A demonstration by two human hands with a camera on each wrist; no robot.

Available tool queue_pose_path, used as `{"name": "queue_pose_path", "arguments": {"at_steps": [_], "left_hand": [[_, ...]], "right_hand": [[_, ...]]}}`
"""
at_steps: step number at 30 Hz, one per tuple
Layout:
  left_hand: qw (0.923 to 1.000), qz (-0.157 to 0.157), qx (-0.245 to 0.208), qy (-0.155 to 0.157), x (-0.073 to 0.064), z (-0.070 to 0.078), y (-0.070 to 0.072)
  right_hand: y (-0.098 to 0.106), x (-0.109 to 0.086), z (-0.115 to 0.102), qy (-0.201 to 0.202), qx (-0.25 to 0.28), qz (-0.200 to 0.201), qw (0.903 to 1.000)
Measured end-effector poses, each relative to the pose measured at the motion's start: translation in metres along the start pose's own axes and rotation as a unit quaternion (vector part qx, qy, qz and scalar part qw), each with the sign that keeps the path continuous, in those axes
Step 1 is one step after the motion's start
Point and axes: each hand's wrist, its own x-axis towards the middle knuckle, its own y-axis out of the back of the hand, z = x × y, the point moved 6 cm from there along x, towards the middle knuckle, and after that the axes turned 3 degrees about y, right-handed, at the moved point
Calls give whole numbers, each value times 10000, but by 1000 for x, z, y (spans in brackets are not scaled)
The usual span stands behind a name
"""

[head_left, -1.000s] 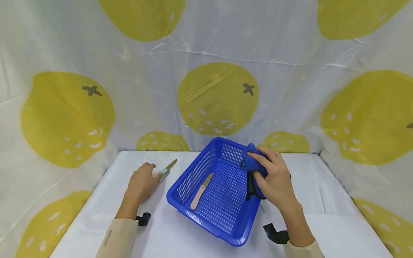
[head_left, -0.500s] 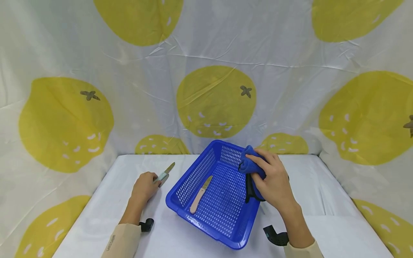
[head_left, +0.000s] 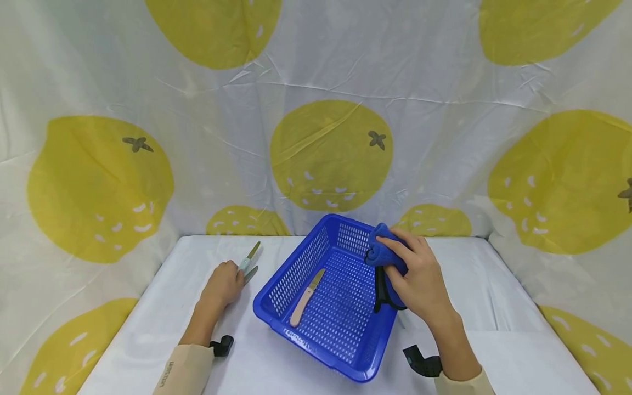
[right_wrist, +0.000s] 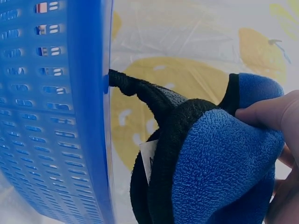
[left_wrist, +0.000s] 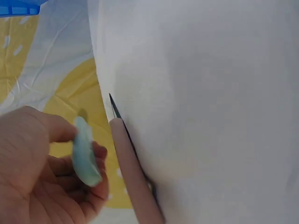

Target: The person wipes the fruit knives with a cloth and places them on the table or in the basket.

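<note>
My left hand (head_left: 224, 282) pinches a small knife by its mint-green handle (left_wrist: 85, 154) between thumb and fingers; in the head view its blade (head_left: 254, 250) points up and away. Close beside it lies a second knife with a pink handle (left_wrist: 133, 172) on the white cloth. From the head, only that knife's blade (head_left: 251, 274) shows, its handle covered by my hand. My right hand (head_left: 419, 274) grips a folded blue towel (right_wrist: 219, 158) with black edging, at the right rim of the blue plastic basket (head_left: 283, 329). A third knife (head_left: 306, 302), pale pink-handled, lies inside the basket.
The white-covered table (head_left: 474, 285) ends at a hanging lemon-print cloth (head_left: 434, 159) at the back and sides. The basket stands at an angle between my hands, its perforated wall (right_wrist: 46, 116) right beside the towel.
My left hand's fingers have closed round the mint-green handle, and that knife's blade has swung left, apart from the second blade. My right hand stays on the towel.
</note>
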Motion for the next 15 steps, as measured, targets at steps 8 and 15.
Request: {"name": "queue_pose_path", "arguments": {"at_steps": [8, 15], "left_hand": [[9972, 441, -500, -328, -3, 26, 18], [9892, 771, -884, -877, -15, 65, 37]], "right_hand": [[-1, 1, -2, 98, 40, -6, 9999], [-1, 1, -3, 44, 61, -66, 10000]]}}
